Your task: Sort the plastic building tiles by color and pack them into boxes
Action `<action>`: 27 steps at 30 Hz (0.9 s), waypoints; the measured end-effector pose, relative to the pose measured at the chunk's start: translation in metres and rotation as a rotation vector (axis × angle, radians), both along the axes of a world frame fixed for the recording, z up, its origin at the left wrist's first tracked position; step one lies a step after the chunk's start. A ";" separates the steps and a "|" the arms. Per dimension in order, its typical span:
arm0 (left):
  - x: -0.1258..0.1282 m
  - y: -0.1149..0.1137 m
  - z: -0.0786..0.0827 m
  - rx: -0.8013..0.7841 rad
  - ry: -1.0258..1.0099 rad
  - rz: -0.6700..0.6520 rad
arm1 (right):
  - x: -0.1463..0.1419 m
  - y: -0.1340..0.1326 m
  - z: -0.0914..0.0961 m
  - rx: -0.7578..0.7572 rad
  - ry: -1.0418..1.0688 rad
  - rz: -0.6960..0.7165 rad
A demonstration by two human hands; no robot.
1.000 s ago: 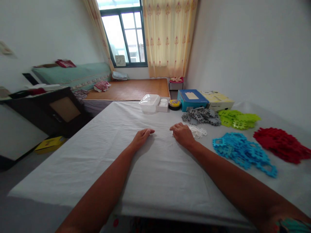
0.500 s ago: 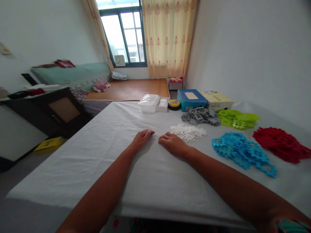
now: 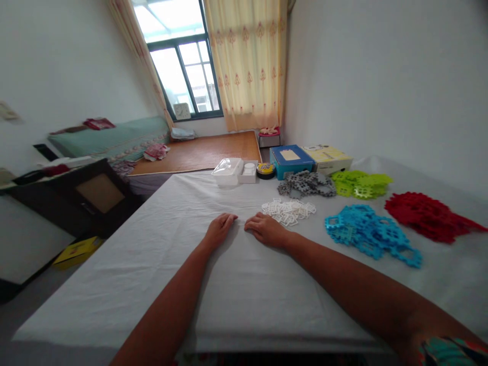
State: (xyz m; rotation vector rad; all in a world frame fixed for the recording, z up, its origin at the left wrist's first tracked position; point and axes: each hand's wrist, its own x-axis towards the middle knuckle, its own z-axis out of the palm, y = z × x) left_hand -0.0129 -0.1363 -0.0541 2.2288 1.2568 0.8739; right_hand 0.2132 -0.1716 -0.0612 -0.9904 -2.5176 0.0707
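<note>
My left hand (image 3: 220, 228) rests on the white cloth of the table (image 3: 160, 259), its fingers loosely stretched and nothing seen in them. Close beside it, my right hand (image 3: 267, 230) lies palm down on the cloth, fingers slightly curved and open. The two hands are apart by a small gap. Just beyond the right hand is a heap of small white plastic frame pieces (image 3: 292, 211). Right of it spreads a pile of blue notched plastic pieces (image 3: 369, 231). Farther back are piles of grey pieces (image 3: 307, 184), lime-green pieces (image 3: 360, 184) and dark red pieces (image 3: 429, 216).
At the table's far edge stand a clear plastic box (image 3: 227, 173), a small white box (image 3: 248, 173), a round black-and-yellow tin (image 3: 266, 171), a blue box (image 3: 290, 161) and a yellow box (image 3: 328, 158). A bed (image 3: 202, 152) lies beyond; a dark cabinet (image 3: 95, 195) stands left.
The camera view has shifted and tilted slightly, so the whole scene sits a little differently. Both hands stay at the same place on the cloth.
</note>
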 end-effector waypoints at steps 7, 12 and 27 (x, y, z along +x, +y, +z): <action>0.001 0.002 -0.004 0.022 0.049 0.044 | 0.001 0.002 -0.003 -0.006 0.027 -0.009; 0.005 -0.001 -0.004 0.095 0.117 0.033 | 0.000 0.000 0.000 -0.011 0.020 -0.022; 0.008 -0.003 -0.010 0.198 0.330 0.039 | 0.000 0.001 -0.001 -0.064 0.024 -0.033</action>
